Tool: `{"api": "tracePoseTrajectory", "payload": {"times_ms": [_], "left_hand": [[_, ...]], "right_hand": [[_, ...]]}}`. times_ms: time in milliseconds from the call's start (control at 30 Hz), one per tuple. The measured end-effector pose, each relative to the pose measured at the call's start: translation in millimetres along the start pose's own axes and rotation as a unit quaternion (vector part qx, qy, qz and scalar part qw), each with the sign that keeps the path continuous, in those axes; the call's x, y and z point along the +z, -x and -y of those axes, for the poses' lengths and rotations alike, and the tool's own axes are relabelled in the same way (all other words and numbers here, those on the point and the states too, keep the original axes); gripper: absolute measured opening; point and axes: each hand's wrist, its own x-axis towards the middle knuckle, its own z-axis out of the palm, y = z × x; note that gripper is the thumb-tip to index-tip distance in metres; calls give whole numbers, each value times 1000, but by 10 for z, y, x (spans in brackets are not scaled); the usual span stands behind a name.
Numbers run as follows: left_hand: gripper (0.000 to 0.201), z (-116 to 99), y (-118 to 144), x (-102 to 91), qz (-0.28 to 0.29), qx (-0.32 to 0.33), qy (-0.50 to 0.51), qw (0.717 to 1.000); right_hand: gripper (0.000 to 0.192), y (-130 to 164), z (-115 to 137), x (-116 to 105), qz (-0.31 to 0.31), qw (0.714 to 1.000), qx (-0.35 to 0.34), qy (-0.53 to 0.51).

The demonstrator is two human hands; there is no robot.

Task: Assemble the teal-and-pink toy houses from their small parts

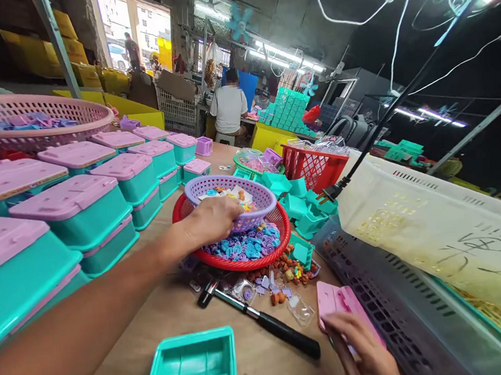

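Observation:
My left hand [215, 218] reaches over the near rim of a purple basket [254, 220] holding small, colourful pieces. Its fingers are curled and their tips are hidden, so what they pinch cannot be made out. That basket sits in a red basket [245, 265] of blue and purple rose-shaped pieces [250, 245]. At the lower right my right hand [361, 349] grips the near edge of a pink lid [341, 303], fingers on top. An open teal box [192, 360] lies at the front, with a hammer [264, 320] with a black handle beyond it.
Stacked teal boxes with pink lids [72, 197] line the left. Loose brown and clear pieces [282, 276] lie past the hammer. Small teal containers [301, 203] are heaped by a red crate [315, 166]. Large plastic crates [439, 239] border the right. A person [229, 103] sits farther back.

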Motion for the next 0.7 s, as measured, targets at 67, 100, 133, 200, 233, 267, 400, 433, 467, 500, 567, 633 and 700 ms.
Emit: {"api": "tracePoseTrajectory", "payload": {"times_ms": [67,100,133,200,233,267,400,433,467,500,567,633,700], "left_hand": [[27,26,-15,-122,-31,-2,6,999],[27,35,-19,-191,-52,-1,8,999],[26,41,-22,-263,-74,1,7,997],[26,41,-21,-405,-105,9,0,994],[26,35,-20,-471,-111,11,-6,994],[26,27,-19,-530,-114,11,-12,993],[25,23,-22,-636,-113,-6,-15,993],[25,38,-24,-624,-114,-8,-14,993],[25,57,-27,-600,-117,-6,-14,993],[25,78,-32,-567,-119,-5,-15,993],[25,115,-45,-493,-118,-2,-15,993],[24,129,-62,-429,-105,-4,-13,994],[22,117,-79,-381,-86,-4,-9,996]], "right_hand": [[23,-516,201,12,5,1000,-18,-10],[23,-777,286,37,9,999,-41,-14],[23,-1030,355,73,16,998,-62,-17],[21,-1495,446,172,50,993,-104,-22],[20,-1702,469,234,69,990,-118,-27],[19,-1890,481,302,87,987,-129,-30],[18,-2475,441,613,194,966,-172,-24],[18,-2582,412,684,217,960,-177,-17],[20,-2673,377,743,232,956,-178,-9],[21,-2749,336,789,239,955,-174,1],[21,-2853,250,839,243,956,-161,18],[18,-2896,177,844,249,956,-149,27],[12,-2890,134,837,283,948,-144,22]]}}
